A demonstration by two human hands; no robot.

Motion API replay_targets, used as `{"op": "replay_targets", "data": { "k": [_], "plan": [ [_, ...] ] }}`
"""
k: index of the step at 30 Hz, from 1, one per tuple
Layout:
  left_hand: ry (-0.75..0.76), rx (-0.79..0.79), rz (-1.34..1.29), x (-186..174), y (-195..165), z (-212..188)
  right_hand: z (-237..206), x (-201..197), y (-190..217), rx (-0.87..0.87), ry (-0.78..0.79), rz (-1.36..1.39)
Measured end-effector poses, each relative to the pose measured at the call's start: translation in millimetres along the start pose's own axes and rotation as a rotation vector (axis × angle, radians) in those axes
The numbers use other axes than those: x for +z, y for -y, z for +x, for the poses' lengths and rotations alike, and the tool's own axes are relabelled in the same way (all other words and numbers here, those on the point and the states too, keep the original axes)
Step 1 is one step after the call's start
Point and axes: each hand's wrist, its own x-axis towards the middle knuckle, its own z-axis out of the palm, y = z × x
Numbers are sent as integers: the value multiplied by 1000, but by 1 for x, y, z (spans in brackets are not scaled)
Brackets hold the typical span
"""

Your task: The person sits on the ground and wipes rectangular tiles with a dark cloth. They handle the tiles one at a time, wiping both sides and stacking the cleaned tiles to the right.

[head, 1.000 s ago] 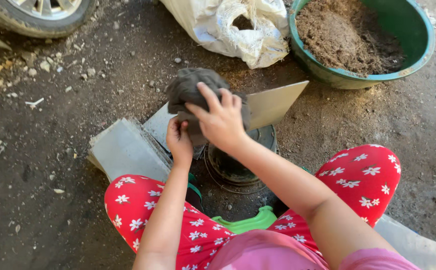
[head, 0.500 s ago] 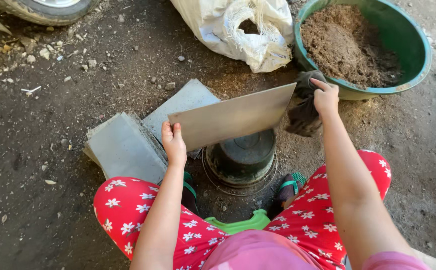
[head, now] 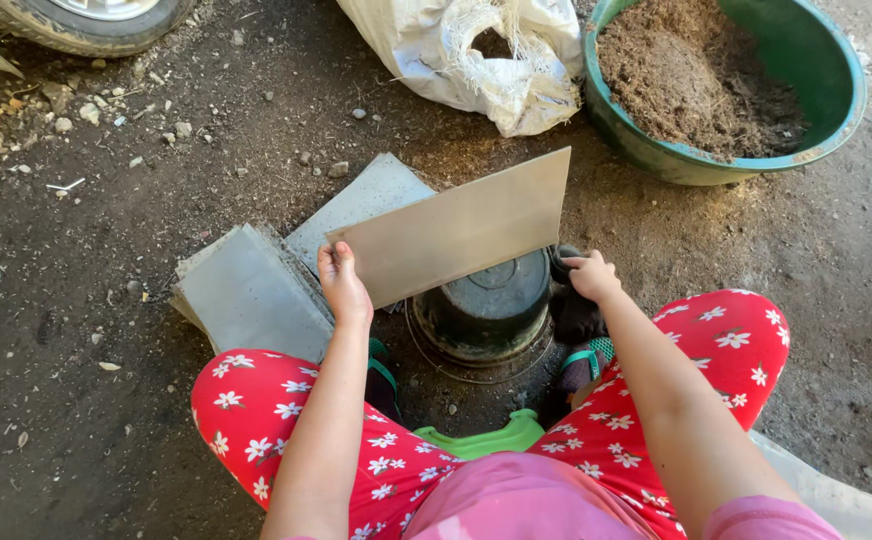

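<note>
Two hands work at frame centre: the left hand [head: 342, 285] stays clamped on the flat grey sheet [head: 456, 228] above the black pot [head: 488, 305], while the right hand [head: 592, 276], loosely curled, has brought the dark lump [head: 574, 312] down beside the pot.

light: soft daylight, brighter top right | shadows: faint | focus: sharp – no glare
</note>
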Motion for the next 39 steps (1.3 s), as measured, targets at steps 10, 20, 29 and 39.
{"op": "replay_targets", "data": {
  "k": [10,20,29,39],
  "plan": [
    [115,144,266,30,-59,-8,42,-57,-17,-121,-247,1303],
    [1177,941,1012,8,-70,-101,41,-110,-50,-285,-304,1236],
    [780,410,1353,-64,-47,-93,-12,-148,13,-473,-247,1175],
    [-80,-873,277,-49,43,-82,-88,-21,211,-808,-221,236]
  ]
}}
